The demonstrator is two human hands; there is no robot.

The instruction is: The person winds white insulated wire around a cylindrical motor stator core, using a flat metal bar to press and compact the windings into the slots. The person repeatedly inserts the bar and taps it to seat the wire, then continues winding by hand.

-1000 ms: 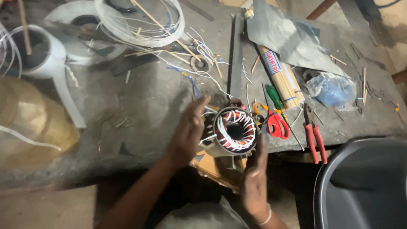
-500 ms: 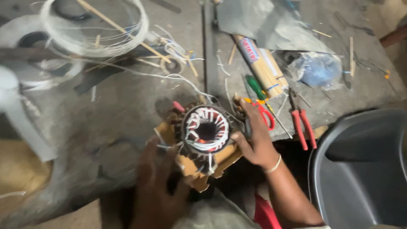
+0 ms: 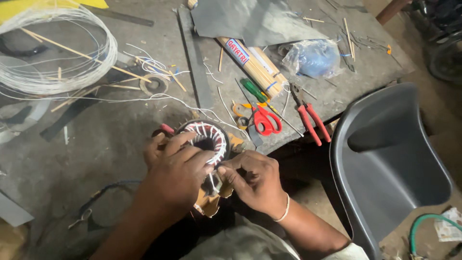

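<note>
A round motor stator (image 3: 208, 137) with white and red wire windings sits at the near edge of the grey workbench (image 3: 120, 139). My left hand (image 3: 177, 172) lies over its left side and grips it, fingers curled across the top. My right hand (image 3: 255, 180) pinches at the winding on the stator's lower right edge, fingertips closed. Brown insulating paper (image 3: 211, 204) sticks out under the stator. A thin white wire (image 3: 159, 98) runs from the stator toward the coil at the back left.
Red-handled scissors (image 3: 263, 120), red pliers (image 3: 310, 118) and a green screwdriver (image 3: 254, 90) lie right of the stator. A bundle of sticks (image 3: 255, 62), a plastic bag (image 3: 313, 58) and a white wire coil (image 3: 53, 53) sit farther back. A dark plastic chair (image 3: 385, 159) stands at right.
The view has shifted and moved closer. My left hand moved up over the stator's left side, and my right hand shifted from its right side to pinch the lower right winding.
</note>
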